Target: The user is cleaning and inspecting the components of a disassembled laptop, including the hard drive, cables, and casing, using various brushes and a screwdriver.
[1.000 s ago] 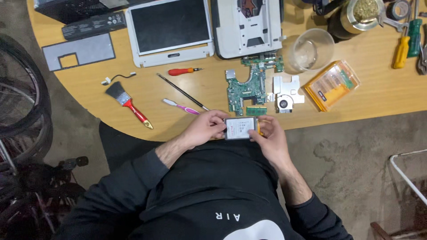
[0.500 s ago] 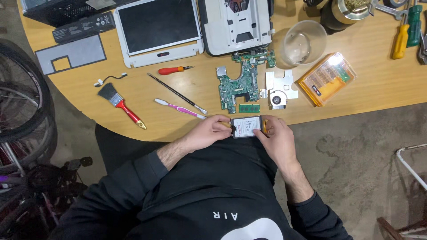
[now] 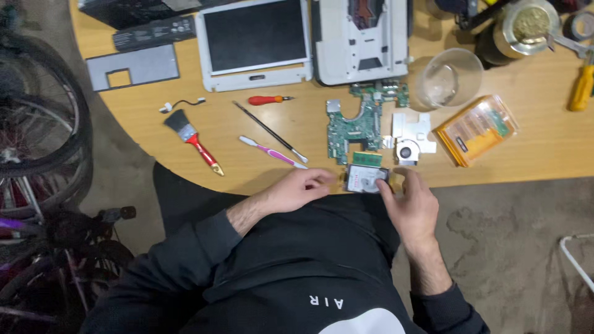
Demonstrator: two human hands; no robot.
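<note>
At the far left a dark bicycle wheel [image 3: 37, 124] stands beside the round wooden table [image 3: 544, 142], and on the table's left part lie a flat grey plastic cover panel with a square cut-out [image 3: 132, 66], a small black-and-white cable [image 3: 182, 103] and a flat paintbrush with a red handle [image 3: 193, 140]. Further right sit a white-framed laptop screen panel [image 3: 257, 44], a short red-handled screwdriver [image 3: 267, 99], a thin black-handled brush [image 3: 269, 131] and a pink-and-white toothbrush [image 3: 272, 152]. At the table's near edge the left hand [image 3: 297, 188] is curled, its fingertips pinching the left end of a small silver rectangular hard drive [image 3: 365, 179]; compared with the picture half a second back, this hand has slid a little away from the middle of the drive, so more of its labelled top now shows. The right hand [image 3: 411, 204] closes on the drive's right end, thumb along the near side, so both hands grip it, held low at the table edge; whether it rests on the wood cannot be told. Just behind the drive lie a green laptop circuit board [image 3: 359, 120] and a small green memory module [image 3: 367, 158], with the grey laptop base shell [image 3: 362, 40] beyond. To the right are a silver cooling fan bracket [image 3: 409, 139], a clear glass bowl [image 3: 448, 77], an orange clear-lidded bit case [image 3: 475, 130] and a yellow-handled screwdriver [image 3: 581, 86].
</note>
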